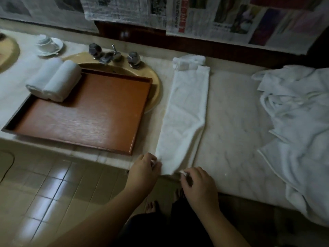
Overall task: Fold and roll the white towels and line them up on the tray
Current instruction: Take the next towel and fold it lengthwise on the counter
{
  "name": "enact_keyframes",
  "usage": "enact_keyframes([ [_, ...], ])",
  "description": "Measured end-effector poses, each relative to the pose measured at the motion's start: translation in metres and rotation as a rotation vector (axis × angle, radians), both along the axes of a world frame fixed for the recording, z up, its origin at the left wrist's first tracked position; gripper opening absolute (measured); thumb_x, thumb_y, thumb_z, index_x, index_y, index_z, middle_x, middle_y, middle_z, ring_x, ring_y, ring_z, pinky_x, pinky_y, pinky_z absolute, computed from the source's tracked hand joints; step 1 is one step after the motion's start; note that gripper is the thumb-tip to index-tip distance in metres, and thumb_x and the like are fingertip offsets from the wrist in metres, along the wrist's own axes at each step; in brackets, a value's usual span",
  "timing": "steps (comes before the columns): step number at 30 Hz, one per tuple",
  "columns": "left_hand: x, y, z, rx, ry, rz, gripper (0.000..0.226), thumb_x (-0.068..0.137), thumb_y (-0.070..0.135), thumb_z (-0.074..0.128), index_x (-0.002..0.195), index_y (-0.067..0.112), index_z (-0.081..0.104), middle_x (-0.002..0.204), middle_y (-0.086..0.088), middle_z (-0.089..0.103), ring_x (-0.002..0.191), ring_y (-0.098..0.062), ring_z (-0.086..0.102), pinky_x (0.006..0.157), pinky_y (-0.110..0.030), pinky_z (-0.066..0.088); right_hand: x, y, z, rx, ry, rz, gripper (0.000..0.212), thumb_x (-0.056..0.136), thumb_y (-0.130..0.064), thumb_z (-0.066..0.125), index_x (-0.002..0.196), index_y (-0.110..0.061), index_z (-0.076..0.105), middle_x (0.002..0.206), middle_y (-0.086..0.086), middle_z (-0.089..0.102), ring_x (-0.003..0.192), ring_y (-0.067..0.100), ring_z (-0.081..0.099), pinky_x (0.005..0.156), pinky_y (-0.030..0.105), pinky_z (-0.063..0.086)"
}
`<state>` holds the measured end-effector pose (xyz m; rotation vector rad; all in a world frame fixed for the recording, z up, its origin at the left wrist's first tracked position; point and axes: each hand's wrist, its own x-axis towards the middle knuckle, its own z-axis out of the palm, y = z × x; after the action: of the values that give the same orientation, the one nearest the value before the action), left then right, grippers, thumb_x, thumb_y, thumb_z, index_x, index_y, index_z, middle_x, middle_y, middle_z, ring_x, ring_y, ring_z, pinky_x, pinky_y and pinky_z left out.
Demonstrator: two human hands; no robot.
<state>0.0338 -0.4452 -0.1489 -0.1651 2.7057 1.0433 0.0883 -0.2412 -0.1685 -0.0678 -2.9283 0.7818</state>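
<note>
A white towel (pixel 185 111) lies folded into a long narrow strip on the marble counter, running from the back wall to the front edge. My left hand (pixel 144 173) pinches its near left corner. My right hand (pixel 199 186) pinches its near right corner at the counter's edge. Left of the strip, a brown wooden tray (pixel 85 120) rests partly over a sink. Two rolled white towels (pixel 55 81) lie side by side at the tray's far left corner.
A pile of loose white towels (pixel 299 132) covers the counter's right side. Behind the tray stand a tap with two handles (pixel 114 54) and a cup on a saucer (pixel 49 45). Newspapers hang on the back wall. Tiled floor lies below the counter edge.
</note>
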Motion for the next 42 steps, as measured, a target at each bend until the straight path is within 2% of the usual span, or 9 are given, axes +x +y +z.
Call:
enact_keyframes([
  [5,-0.004,-0.002,-0.001,-0.015,-0.022,-0.028,0.023,0.100,0.044,0.065,0.114,0.027,0.061,0.106,0.005,0.063,0.086,-0.010,0.061,0.075,-0.031,0.054,0.016,-0.017,0.007,-0.414,-0.122,-0.656,0.021,0.092,-0.023,0.072,0.085,-0.021,0.053,0.080,-0.006,0.059,0.075,0.026,0.065,0.063,0.031,0.040],
  [11,-0.003,0.002,0.000,-0.014,0.006,-0.051,0.024,0.102,0.039,0.062,0.121,0.026,0.056,0.109,0.003,0.058,0.083,-0.006,0.057,0.067,-0.027,0.048,0.019,-0.026,0.008,-0.149,-0.077,-0.398,0.042,0.081,-0.028,0.077,0.117,-0.028,0.055,0.104,-0.006,0.051,0.079,0.017,0.057,0.063,0.033,0.051],
  [14,-0.003,0.002,-0.001,0.041,-0.043,0.022,0.032,0.099,0.037,0.066,0.127,0.027,0.054,0.102,0.005,0.065,0.083,-0.008,0.063,0.072,-0.033,0.058,0.010,-0.022,0.014,-0.227,-0.086,-0.496,0.024,0.092,-0.022,0.069,0.107,-0.030,0.053,0.097,-0.007,0.060,0.083,0.023,0.064,0.063,0.033,0.045],
  [18,-0.001,0.009,0.000,0.144,-0.107,0.091,0.034,0.099,0.031,0.069,0.129,0.023,0.056,0.092,0.009,0.068,0.075,-0.009,0.068,0.066,-0.031,0.059,0.022,-0.017,0.011,-0.302,-0.141,-0.604,0.027,0.097,-0.020,0.062,0.105,-0.034,0.041,0.096,-0.001,0.067,0.082,0.031,0.068,0.062,0.038,0.051],
  [22,0.005,0.015,-0.001,0.117,-0.083,0.038,0.031,0.100,0.032,0.066,0.128,0.025,0.055,0.098,0.006,0.066,0.076,-0.009,0.068,0.065,-0.028,0.055,0.030,-0.016,0.014,-0.243,-0.192,-0.500,0.045,0.101,-0.022,0.055,0.142,-0.039,0.046,0.127,-0.009,0.065,0.102,0.023,0.068,0.071,0.033,0.052],
  [25,0.005,0.015,0.001,0.131,-0.093,0.059,0.019,0.100,0.038,0.066,0.113,0.026,0.058,0.094,0.007,0.069,0.076,-0.008,0.068,0.066,-0.028,0.057,0.036,-0.012,0.012,-0.142,-0.106,-0.338,0.071,0.099,-0.012,0.058,0.156,-0.047,0.035,0.111,-0.009,0.064,0.076,0.019,0.063,0.059,0.035,0.053],
  [28,0.008,0.015,0.001,0.099,-0.062,0.039,0.017,0.101,0.044,0.062,0.100,0.027,0.064,0.092,0.006,0.067,0.074,-0.008,0.066,0.064,-0.026,0.055,0.048,-0.003,-0.001,-0.161,-0.236,-0.319,0.076,0.104,-0.018,0.051,0.153,-0.062,0.015,0.123,-0.006,0.064,0.070,0.013,0.056,0.057,0.029,0.050],
  [36,0.009,0.016,0.005,0.071,-0.045,-0.038,0.015,0.095,0.038,0.073,0.089,0.027,0.064,0.083,0.012,0.067,0.077,-0.005,0.064,0.071,-0.030,0.058,0.053,0.004,0.001,-0.275,-0.343,-0.459,0.058,0.107,-0.027,0.049,0.160,-0.039,0.028,0.149,-0.004,0.058,0.125,0.023,0.061,0.090,0.025,0.047],
  [42,0.007,0.022,0.009,0.135,-0.115,-0.009,0.035,0.097,0.028,0.072,0.126,0.025,0.052,0.084,0.011,0.068,0.076,-0.001,0.065,0.063,-0.014,0.047,0.062,0.002,0.012,-0.194,-0.335,-0.442,0.073,0.100,-0.031,0.054,0.163,-0.041,0.018,0.129,-0.008,0.057,0.097,0.018,0.061,0.073,0.025,0.043],
])
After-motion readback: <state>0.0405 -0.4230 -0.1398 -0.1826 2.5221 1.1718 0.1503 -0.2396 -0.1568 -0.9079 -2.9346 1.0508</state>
